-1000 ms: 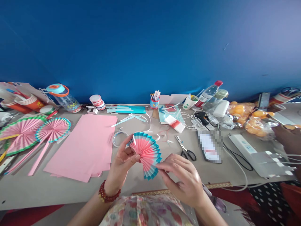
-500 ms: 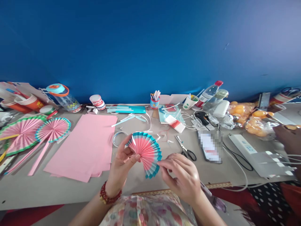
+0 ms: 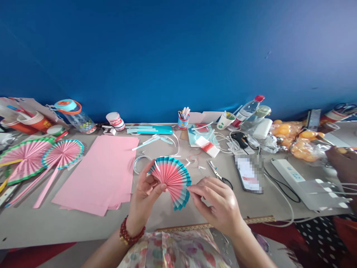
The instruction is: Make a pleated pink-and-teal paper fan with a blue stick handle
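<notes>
A pleated paper fan (image 3: 173, 176), pink in the middle with a pale band and teal outer edge, is spread in a part circle above the table. My left hand (image 3: 146, 195) grips it near its gathered centre, thumb in front and fingers partly hidden behind. At the fan's right edge, the thumb and forefinger of my right hand (image 3: 220, 204) pinch the teal rim, while the other fingers curl inward. Pink paper sheets (image 3: 97, 175) lie to the left of my left hand. Black-handled scissors (image 3: 220, 175) rest beyond my right hand.
Two finished-looking round paper fans (image 3: 65, 153) lie at left. A roll of clear tape (image 3: 141, 164) is behind my left hand. A phone (image 3: 249, 173), a power strip (image 3: 292, 175) and cables occupy the right. Another person's hand (image 3: 341, 163) shows at the right edge.
The fan has shifted very slightly left in my hands. My right hand has turned a little, its fingertips still at the fan's rim. The other person's hand has moved slightly.
</notes>
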